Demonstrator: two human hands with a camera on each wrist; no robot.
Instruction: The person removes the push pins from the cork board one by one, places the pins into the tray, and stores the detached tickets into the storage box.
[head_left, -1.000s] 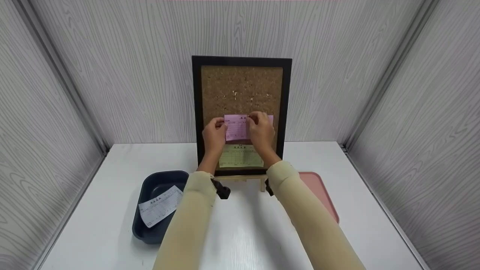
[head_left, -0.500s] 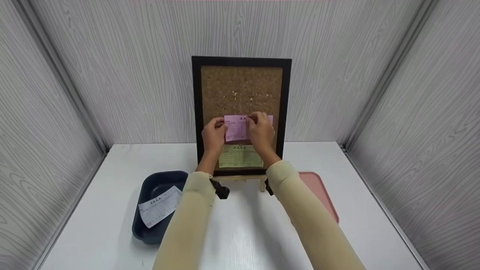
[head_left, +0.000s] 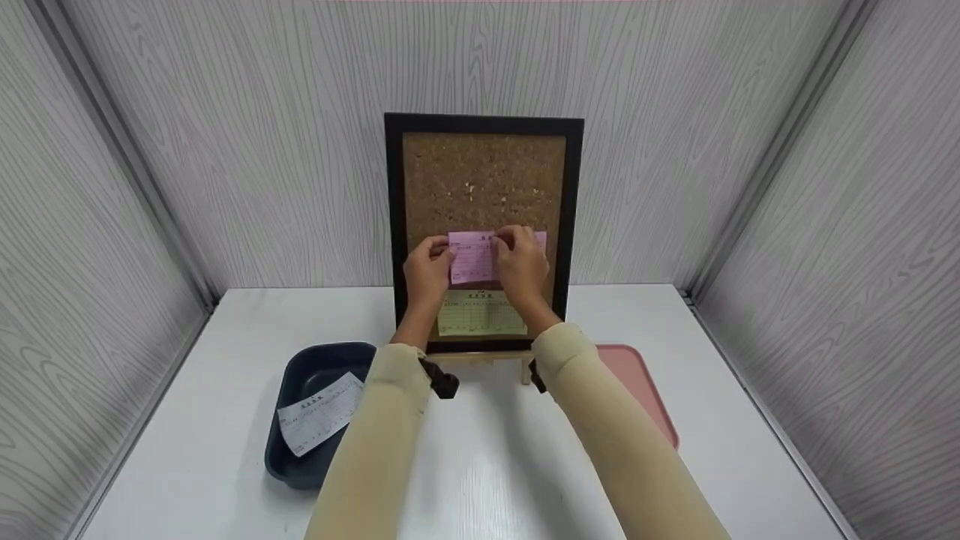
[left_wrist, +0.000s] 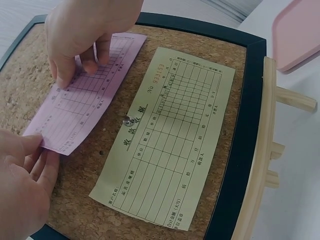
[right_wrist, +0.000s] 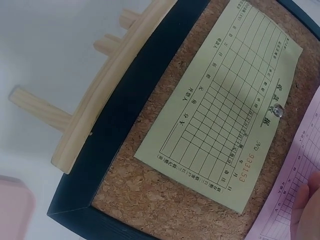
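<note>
A pink receipt slip (head_left: 472,259) lies against the cork board (head_left: 484,169), above a yellow-green receipt slip (left_wrist: 165,135) held by a clear push pin (left_wrist: 128,121). My left hand (head_left: 427,274) pinches the pink slip's left end between thumb and fingers. My right hand (head_left: 523,259) is over the middle of its upper edge, thumb and index fingertip together. Whatever lies between those right fingertips is too small or hidden to make out. The right hand covers part of the pink slip. In the right wrist view, only some right fingers (right_wrist: 302,210) show at the edge.
The black-framed board leans on a wooden easel (left_wrist: 260,150) standing on a white table (head_left: 480,465). To the left, a dark blue tray (head_left: 300,472) contains a white receipt slip (head_left: 322,412). A pink tray (head_left: 637,382) sits at right, partly behind the right sleeve.
Both hands stay almost still on the pink receipt slip. Its lower left edge sits very slightly lower than a second ago.
</note>
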